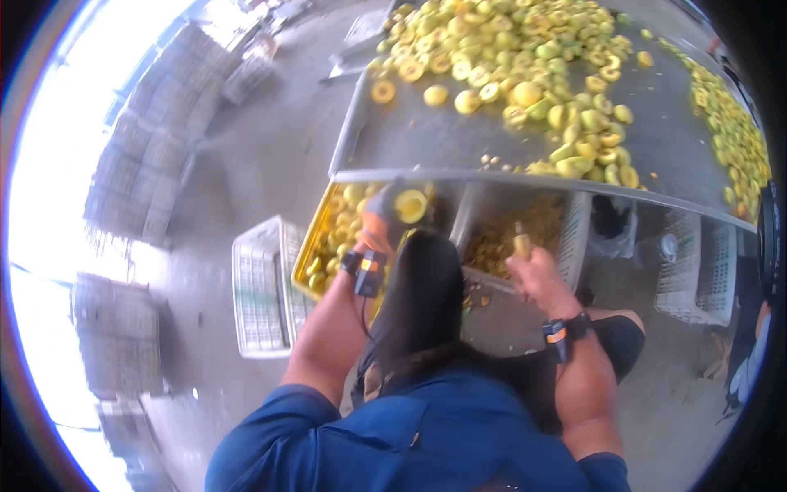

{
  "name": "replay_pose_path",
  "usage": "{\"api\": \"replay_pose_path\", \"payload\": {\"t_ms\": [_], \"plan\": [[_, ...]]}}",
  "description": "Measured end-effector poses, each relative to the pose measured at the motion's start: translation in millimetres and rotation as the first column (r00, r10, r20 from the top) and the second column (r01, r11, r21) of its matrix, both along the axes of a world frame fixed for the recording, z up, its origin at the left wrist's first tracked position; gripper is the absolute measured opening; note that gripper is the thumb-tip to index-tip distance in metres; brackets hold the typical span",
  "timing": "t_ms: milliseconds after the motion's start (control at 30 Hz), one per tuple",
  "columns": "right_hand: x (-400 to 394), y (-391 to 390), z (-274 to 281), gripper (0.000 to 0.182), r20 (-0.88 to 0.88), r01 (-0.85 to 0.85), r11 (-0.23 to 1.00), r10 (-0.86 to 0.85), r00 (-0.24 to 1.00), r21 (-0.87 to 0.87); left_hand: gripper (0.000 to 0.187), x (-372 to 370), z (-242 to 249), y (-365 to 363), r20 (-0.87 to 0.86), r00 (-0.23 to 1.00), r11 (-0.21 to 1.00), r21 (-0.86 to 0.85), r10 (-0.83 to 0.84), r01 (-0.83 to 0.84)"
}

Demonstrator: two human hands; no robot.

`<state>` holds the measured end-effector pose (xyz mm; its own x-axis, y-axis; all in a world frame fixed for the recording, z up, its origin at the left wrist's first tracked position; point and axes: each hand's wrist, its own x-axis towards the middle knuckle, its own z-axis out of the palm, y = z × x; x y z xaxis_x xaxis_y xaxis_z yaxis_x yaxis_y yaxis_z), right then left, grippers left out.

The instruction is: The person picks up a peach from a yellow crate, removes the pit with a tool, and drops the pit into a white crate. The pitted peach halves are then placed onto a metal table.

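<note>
My left hand (379,221), in a grey and orange glove, is closed around a halved yellow fruit (411,207) with a hollow in its cut face, much like a pitted peach. It is above a yellow crate (305,261) holding several yellow fruits. My right hand (537,279) grips a tool with a light wooden handle (522,242); blur keeps its working end from showing clearly. Beneath that hand stands a pale crate (576,238) with brownish-yellow scraps (500,243) in it.
A metal table (443,152) ahead carries a large heap of halved yellow fruit (508,49). A white basket (261,287) stands on the floor at left, another white basket (693,271) at right. Stacked crates (135,172) line the far left. At the right edge, part of another person (750,361) shows.
</note>
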<state>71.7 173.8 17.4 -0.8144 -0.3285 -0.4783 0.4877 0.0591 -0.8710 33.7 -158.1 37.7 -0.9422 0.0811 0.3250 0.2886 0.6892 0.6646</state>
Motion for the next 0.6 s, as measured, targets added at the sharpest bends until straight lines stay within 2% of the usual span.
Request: {"api": "replay_pose_path", "payload": {"t_ms": [33,100,133,200,233,267,300,367,400,433,500,533,600], "plan": [[1.7,0.0,-6.3,0.017,0.006,-0.023,1.0,0.023,1.0,0.019,0.051,11.3,-13.4,-28.5,0.057,0.993,0.989,-0.108,0.107,-0.1],[5.5,-1.8,-14.2,0.019,0.005,-0.042,0.998,0.042,0.999,0.037,0.053,42.1,-57.6,-103.6,0.019,0.988,0.913,-0.384,0.152,-0.133],[5.1,-3.1,-16.2,0.019,-0.005,-0.039,0.998,0.04,0.999,0.048,0.054,60.9,-94.0,-144.2,0.113,0.96,0.887,-0.422,0.257,-0.188],[4.9,-5.5,-18.8,0.02,-0.026,-0.048,0.995,0.051,0.998,0.092,0.052,103.6,-180.3,-224.0,0.25,0.877,0.881,-0.359,0.41,-0.31],[5.0,-6.9,-19.7,0.021,-0.037,-0.048,0.992,0.053,0.998,0.114,0.05,116.5,-188.4,-229.2,0.33,0.818,0.877,-0.276,0.472,-0.394],[4.3,-8.7,-20.5,0.021,-0.04,-0.056,0.989,0.062,0.997,0.135,0.048,129.3,-195.4,-233.6,0.405,0.749,0.85,-0.197,0.524,-0.488],[2.6,-10.8,-21.3,0.02,-0.044,-0.063,0.986,0.07,0.997,0.155,0.046,134.3,-168.3,-210.3,0.503,0.649,0.797,-0.153,0.571,-0.584],[0.7,-14.0,-22.7,0.021,-0.061,-0.074,0.975,0.088,0.994,0.208,0.043,143.5,-145.3,-191.9,0.557,0.499,0.713,-0.269,0.664,-0.647],[0.2,-16.3,-22.2,0.022,-0.075,-0.076,0.968,0.097,0.992,0.241,0.041,146.3,-143.8,-191.5,0.506,0.469,0.68,-0.411,0.724,-0.607],[-1.6,-16.9,-20.9,0.023,-0.093,-0.07,0.958,0.1,0.991,0.277,0.041,145.7,-144.9,-191.0,0.445,0.452,0.634,-0.539,0.773,-0.554],[-3.2,-15.8,-32.5,0.03,-0.176,-0.064,0.92,0.142,0.974,0.387,0.038,147.9,-159.5,-205.0,0.224,0.491,0.52,-0.579,0.842,-0.628],[-1.4,-15.3,-38.9,0.035,-0.34,-0.002,0.92,0.147,0.929,0.391,0.035,142.9,-153.8,-201.0,0.205,0.519,0.547,-0.484,0.83,-0.683],[-4.2,-17.0,-13.2,0.035,-0.331,-0.007,0.906,0.162,0.93,0.424,0.031,96.1,-133.9,-186.9,0.179,0.587,0.613,-0.268,0.79,-0.743]]}}
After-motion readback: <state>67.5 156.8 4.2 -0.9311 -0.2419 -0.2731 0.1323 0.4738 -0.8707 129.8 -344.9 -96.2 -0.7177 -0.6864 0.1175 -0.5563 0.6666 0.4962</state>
